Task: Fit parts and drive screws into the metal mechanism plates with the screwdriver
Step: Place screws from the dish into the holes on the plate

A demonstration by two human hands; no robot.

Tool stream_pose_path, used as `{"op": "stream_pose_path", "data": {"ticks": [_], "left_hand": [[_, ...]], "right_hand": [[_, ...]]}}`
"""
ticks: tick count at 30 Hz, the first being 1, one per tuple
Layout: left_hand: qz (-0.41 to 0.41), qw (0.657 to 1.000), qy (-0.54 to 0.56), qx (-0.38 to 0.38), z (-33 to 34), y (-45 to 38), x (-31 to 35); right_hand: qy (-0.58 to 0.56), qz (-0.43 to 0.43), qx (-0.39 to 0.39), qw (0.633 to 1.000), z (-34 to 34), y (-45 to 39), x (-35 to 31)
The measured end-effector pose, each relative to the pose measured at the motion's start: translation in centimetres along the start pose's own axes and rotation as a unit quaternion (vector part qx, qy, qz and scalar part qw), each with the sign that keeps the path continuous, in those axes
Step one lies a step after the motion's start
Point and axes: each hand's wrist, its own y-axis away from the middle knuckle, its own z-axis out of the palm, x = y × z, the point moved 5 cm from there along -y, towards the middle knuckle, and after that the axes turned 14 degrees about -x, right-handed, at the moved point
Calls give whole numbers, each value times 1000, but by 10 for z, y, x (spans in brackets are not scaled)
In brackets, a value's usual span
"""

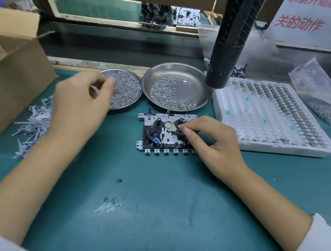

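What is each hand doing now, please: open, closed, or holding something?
Left hand: over the left screw dish, fingers curled; blurred, a hold cannot be told.
Right hand: fingertips pinched at the mechanism plate; contents cannot be told.

You are sitting at a station on a factory assembly line, and the things around you are showing it. A teal mat is covering the surface (147,206) in front of you, and two steel dishes (176,73) of small screws are lying at its far edge. A white cell tray (269,125) of tiny parts is resting to your right, and a cardboard box (14,81) is standing to your left beside a heap of stamped metal pieces (33,123). A black powered screwdriver (231,39) is hanging overhead. Beyond the wooden rail, more mechanism assemblies (152,13) are waiting on a further line, and a printed notice (304,11) is leaning at the right.
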Motion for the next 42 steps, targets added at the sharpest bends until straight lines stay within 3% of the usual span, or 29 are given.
{"op": "stream_pose_path", "data": {"ticks": [1, 3, 5, 7, 19, 27, 42], "left_hand": [[-46, 997, -60, 6, -11, -7, -13], [-143, 977, -142, -69, -21, -14, -39], [-194, 955, -145, -173, -16, -12, -51], [-207, 947, -130, -207, -13, -10, -54], [-212, 956, -138, -149, 7, -8, -56], [-167, 969, -142, -111, 7, -4, -54], [-194, 942, -214, -171, 7, -8, -53]], "right_hand": [[2, -2, 1, 1000, 0, 0, 0], [6, -6, -2, 1000, 1, -1, 0], [11, -7, -7, 1000, 2, -1, 0], [15, -10, -12, 1000, 3, -1, -1], [23, -11, -17, 1000, 3, -1, -1], [29, -20, -17, 999, 3, 0, 1], [38, -6, -36, 999, 7, 1, 3]]}}
